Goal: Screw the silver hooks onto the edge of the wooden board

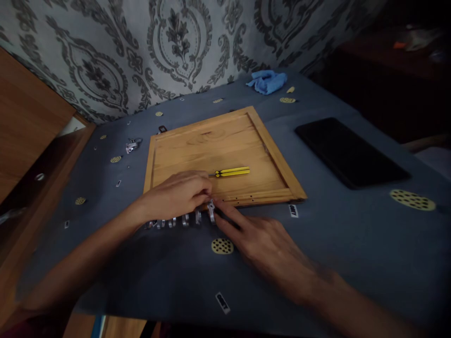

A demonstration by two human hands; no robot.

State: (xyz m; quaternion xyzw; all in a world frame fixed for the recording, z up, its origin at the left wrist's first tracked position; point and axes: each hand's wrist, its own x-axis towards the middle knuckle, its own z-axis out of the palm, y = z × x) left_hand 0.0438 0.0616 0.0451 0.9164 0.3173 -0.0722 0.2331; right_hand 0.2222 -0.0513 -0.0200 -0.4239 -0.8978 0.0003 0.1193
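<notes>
A framed wooden board (207, 145) lies on the cloth-covered table, with a row of shiny metal hooks (185, 219) along its near edge. My left hand (179, 190) is closed over that edge, fingertips pinched beside a metal hook (211, 212); anything small inside the pinch is hidden. From the right, my right hand (262, 239) has its thumb and forefinger against this same hook, steadying it at the edge. A screwdriver (233, 172) with a yellow and black handle rests on the board, its tip end partly behind my left hand. Small dark holes show in the edge to the right.
More metal hooks (132, 145) lie left of the board. A black tablet-like slab (348, 152) is at right, and a crumpled blue cloth (268, 82) lies near the wall. A dark loop (162, 129) shows behind the board. Wooden furniture (31, 98) borders the left side.
</notes>
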